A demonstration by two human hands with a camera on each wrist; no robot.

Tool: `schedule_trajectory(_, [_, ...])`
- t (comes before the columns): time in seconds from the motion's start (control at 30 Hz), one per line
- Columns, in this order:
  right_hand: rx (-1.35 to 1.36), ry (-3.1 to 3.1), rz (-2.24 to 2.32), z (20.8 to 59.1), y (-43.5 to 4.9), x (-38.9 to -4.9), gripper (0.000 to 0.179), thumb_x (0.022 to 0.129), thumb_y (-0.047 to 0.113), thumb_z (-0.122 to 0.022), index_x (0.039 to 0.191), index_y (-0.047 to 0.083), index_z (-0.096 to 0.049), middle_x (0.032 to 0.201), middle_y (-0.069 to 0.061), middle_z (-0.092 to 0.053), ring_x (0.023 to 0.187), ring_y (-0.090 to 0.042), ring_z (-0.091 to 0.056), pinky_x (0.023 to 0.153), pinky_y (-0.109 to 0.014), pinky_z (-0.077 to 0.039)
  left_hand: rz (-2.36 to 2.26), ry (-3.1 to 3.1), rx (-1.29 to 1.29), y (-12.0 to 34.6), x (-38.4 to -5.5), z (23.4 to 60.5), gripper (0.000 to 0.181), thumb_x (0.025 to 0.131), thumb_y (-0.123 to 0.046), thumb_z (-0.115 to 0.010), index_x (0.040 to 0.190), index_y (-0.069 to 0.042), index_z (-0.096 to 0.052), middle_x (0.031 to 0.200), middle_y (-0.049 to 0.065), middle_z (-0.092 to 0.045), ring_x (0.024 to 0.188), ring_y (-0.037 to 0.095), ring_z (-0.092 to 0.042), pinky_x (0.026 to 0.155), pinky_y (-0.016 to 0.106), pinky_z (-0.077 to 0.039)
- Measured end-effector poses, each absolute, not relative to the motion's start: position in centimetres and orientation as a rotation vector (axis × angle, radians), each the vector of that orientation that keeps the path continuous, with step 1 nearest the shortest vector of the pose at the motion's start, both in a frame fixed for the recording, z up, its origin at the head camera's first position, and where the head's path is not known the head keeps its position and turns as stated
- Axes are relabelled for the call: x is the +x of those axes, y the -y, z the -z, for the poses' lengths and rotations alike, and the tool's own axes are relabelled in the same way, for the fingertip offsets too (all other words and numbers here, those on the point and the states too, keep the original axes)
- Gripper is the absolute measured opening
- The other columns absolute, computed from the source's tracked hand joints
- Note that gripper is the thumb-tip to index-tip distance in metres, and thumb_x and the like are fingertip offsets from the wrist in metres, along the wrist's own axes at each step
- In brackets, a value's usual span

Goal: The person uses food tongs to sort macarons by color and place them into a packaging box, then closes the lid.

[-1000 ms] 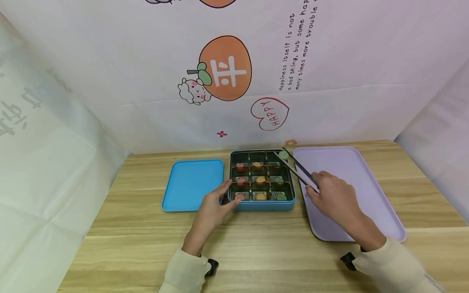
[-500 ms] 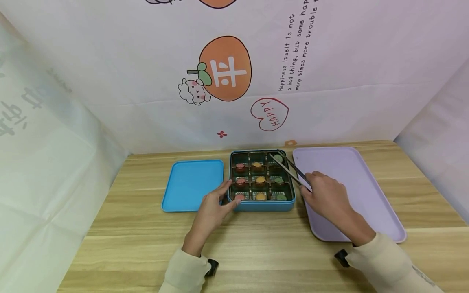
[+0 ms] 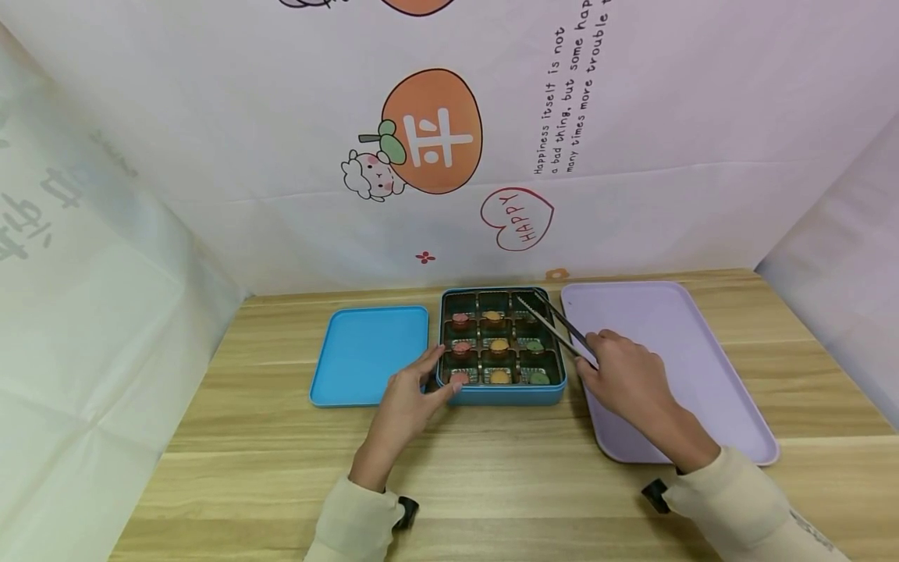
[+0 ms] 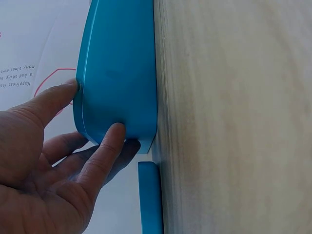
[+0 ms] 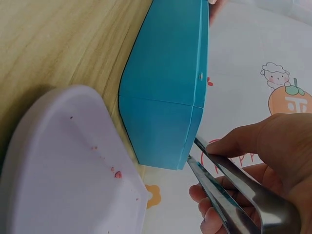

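An uncovered blue tin (image 3: 507, 396) with a divided dark tray inside stands mid-table. Small round sweets sit in its compartments: pink-red ones (image 3: 461, 346) in the left column, orange ones (image 3: 499, 345) in the middle, green ones (image 3: 539, 378) on the right. My left hand (image 3: 410, 398) steadies the tin's front left corner with extended fingers, the thumb at the rim. My right hand (image 3: 625, 378) holds metal tongs (image 3: 562, 336). Their tips are apart over the back right compartment, where a green sweet is barely visible.
A flat blue lid (image 3: 372, 355) lies left of the tin. On the right is a lilac tray (image 3: 695, 367), which bears small reddish crumbs (image 5: 118, 174) in the right wrist view. A printed white cloth (image 3: 316, 234) hangs behind the wooden table (image 3: 492, 499).
The tongs moved left and lowered a green sweet into the back right compartment; it has now left their tips. My left hand has stayed at the tin.
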State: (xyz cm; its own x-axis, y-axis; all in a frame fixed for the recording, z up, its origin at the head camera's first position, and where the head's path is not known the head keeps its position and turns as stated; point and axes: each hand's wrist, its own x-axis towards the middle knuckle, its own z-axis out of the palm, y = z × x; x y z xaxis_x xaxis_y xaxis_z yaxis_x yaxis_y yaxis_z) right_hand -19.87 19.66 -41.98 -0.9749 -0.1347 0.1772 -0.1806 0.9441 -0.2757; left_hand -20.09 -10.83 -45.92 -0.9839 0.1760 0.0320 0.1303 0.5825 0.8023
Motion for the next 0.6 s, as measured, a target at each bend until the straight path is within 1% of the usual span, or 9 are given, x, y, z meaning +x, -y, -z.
schedule_trajectory(0.17, [0.248,2.935,-0.442,42.10,-19.74,-19.82,0.026,0.095,0.014,-0.069,0.109,-0.008,-0.071,0.098,-0.022,-0.072,0.066,-0.035,-0.067,0.048,-0.050,-0.049,-1.382,-2.748,0.265,10.81,-20.12,45.91,0.067,0.098,-0.026,-0.077,0.157,-0.009,-0.049,0.166,0.011,-0.043,0.138,0.037,-0.058,0.083,0.038,-0.052])
schedule_trajectory(0.37, [0.260,2.937,-0.437,41.98,-19.69,-19.55,0.028,0.095,0.015,-0.070,0.111,-0.009,-0.071,0.100,-0.023,-0.072,0.068,-0.035,-0.067,0.048,-0.049,-0.049,-1.380,-2.751,0.266,10.78,-20.09,45.88,0.067,0.098,-0.026,-0.077,0.157,-0.009,-0.049,0.166,0.011,-0.042,0.138,0.037,-0.058,0.086,0.040,-0.054])
schedule_trajectory(0.6, [0.259,2.938,-0.424,41.64,-19.58,-19.07,0.035,0.095,0.016,-0.070,0.118,-0.010,-0.070,0.112,-0.027,-0.072,0.075,-0.043,-0.071,0.050,-0.051,-0.052,-1.388,-2.749,0.262,10.81,-20.10,45.99,0.067,0.098,-0.026,-0.077,0.157,-0.009,-0.049,0.166,0.011,-0.042,0.137,0.038,-0.059,0.093,0.046,-0.056])
